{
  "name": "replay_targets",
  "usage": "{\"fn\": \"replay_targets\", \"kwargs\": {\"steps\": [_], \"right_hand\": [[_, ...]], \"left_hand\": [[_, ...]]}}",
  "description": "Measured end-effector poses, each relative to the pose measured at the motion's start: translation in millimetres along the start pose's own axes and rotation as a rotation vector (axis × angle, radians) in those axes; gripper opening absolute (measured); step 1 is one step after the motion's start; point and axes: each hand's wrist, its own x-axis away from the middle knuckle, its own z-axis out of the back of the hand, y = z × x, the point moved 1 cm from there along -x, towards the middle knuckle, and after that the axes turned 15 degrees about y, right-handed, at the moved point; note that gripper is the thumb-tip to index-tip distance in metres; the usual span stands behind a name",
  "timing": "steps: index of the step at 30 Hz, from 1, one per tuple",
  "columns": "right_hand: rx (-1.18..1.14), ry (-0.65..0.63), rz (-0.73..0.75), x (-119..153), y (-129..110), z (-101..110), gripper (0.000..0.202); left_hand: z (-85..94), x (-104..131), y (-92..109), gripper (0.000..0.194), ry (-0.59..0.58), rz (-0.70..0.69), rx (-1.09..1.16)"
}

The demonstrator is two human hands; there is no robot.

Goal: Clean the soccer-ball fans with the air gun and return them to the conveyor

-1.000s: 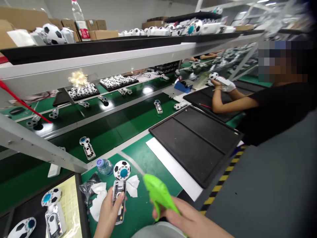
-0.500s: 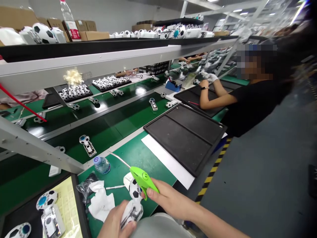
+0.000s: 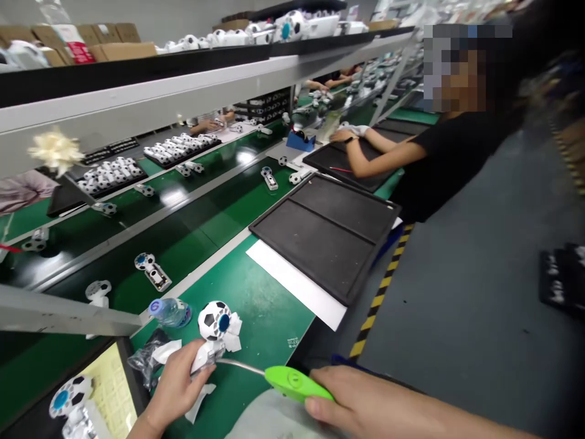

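My left hand point(image 3: 176, 381) is closed around the lower body of a white football-patterned device point(image 3: 211, 319), whose round head has black patches and a blue centre. My right hand point(image 3: 336, 393) grips a green long-neck lighter point(image 3: 292, 381) by its handle. The lighter's thin, curved metal neck points left, and its tip ends at the device's body beside my left fingers. I cannot tell whether the tip touches. Crumpled white tissue lies behind and below the device on the green bench point(image 3: 260, 292).
A small water bottle point(image 3: 170, 312) lies by a dark plastic bag point(image 3: 148, 360). Black trays point(image 3: 324, 231) rest on the bench to the right, near a co-worker's arm point(image 3: 379, 160). Similar devices lie on the green conveyor point(image 3: 201, 238). A metal post point(image 3: 68, 314) stands at left.
The lighter has swung down and right, its neck now at the device instead of pointing up over the bench. My left hand has moved up and left with the device. The view has shifted.
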Motion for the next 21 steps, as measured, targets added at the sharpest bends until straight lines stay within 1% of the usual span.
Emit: {"fn": "replay_targets", "kwargs": {"steps": [2, 5, 8, 11, 15, 18, 21], "right_hand": [[0.020, -0.007, -0.001, -3.2, -3.2, 0.8, 0.056], [0.018, 0.022, -0.034, -3.2, -1.2, 3.6, 0.053], [0.003, 0.029, -0.063, 0.7, 3.6, 5.8, 0.052], [-0.012, 0.048, -0.086, 2.4, 6.2, 8.4, 0.051], [-0.047, 0.049, -0.118, 1.9, 7.4, 11.3, 0.049], [-0.021, 0.025, -0.100, 2.6, 8.9, 10.4, 0.053], [0.011, 0.028, -0.102, 3.7, 8.8, 8.7, 0.058]], "left_hand": [[-4.7, -6.0, 5.9, 0.026, -0.059, -0.047, -0.003], [-11.1, -13.0, 11.8, 0.028, -0.098, -0.029, 0.023], [-15.8, -16.1, 11.6, 0.028, -0.123, -0.029, 0.004], [-18.5, -16.7, 9.5, 0.029, -0.119, -0.036, -0.014], [-20.6, -16.1, 10.5, 0.034, -0.095, 0.036, 0.017], [-21.8, -15.3, 13.7, 0.034, -0.109, 0.083, 0.026], [-22.4, -14.5, 15.7, 0.034, -0.100, 0.089, 0.019]]}}
